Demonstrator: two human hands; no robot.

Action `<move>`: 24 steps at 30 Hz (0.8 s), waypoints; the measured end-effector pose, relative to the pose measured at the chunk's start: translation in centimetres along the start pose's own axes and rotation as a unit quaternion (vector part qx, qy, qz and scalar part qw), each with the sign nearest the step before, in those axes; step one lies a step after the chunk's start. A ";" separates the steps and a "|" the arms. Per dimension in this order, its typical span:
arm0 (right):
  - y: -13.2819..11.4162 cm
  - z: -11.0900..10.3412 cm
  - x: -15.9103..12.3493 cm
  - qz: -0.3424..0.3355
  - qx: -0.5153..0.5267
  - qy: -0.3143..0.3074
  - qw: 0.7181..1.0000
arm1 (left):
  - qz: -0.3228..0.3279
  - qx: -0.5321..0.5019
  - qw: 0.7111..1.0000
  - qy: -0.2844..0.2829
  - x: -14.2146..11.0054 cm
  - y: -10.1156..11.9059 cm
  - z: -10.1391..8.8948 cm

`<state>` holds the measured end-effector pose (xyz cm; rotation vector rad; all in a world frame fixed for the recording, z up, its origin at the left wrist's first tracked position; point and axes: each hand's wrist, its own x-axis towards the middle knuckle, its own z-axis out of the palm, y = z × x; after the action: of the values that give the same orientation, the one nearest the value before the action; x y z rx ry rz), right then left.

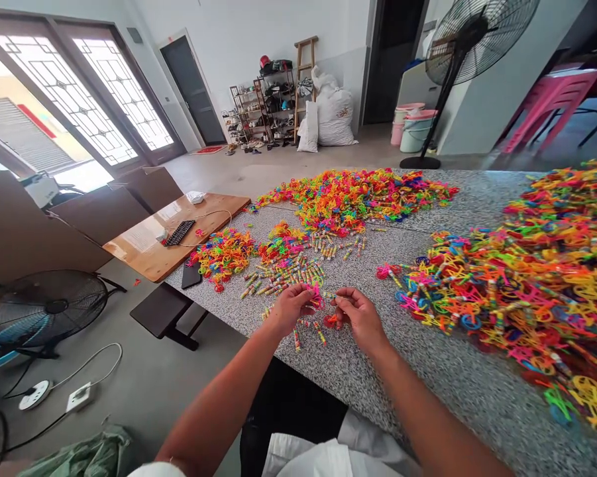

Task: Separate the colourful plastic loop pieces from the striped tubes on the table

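Note:
My left hand (294, 307) pinches a small bright pink plastic piece (318, 296) above the speckled tabletop. Facing it a short gap away, my right hand (358, 317) has its thumb and index finger pressed together; what lies between them is too small to make out. A red plastic piece (330, 322) shows under the right fingers. Several striped little tubes (319, 333) lie just below both hands, and more yellowish tubes (298, 273) are spread beyond the left hand. Small heaps of colourful looped plastic pieces (223, 255) sit farther left.
A large heap of colourful plastic pieces (566, 265) covers the right of the granite table (378, 265); another heap (358, 195) stands at the back. On the left are a phone (191, 275), a wooden board (209, 215) and a floor fan (54, 308). A tall fan (460, 59) stands beyond.

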<state>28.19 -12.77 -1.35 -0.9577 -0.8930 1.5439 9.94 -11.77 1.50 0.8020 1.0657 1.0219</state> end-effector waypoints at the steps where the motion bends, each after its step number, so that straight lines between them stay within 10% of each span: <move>1: 0.0 -0.1 -0.1 -0.001 0.006 -0.003 1.000 | -0.006 -0.002 1.000 -0.007 -0.1 0.0 0.3; 13: 0.5 -1.1 -1.0 0.007 0.038 -0.005 0.999 | -0.072 -0.084 0.992 -0.055 -0.6 -0.5 1.5; 24: -1.0 -2.5 -1.5 -0.022 -0.089 -0.053 0.994 | 0.018 0.136 0.990 -0.025 -1.3 -1.4 2.7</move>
<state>30.98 -13.96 -1.25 -0.9824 -1.1354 1.5084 12.66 -13.60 1.44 1.0653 1.1657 0.8923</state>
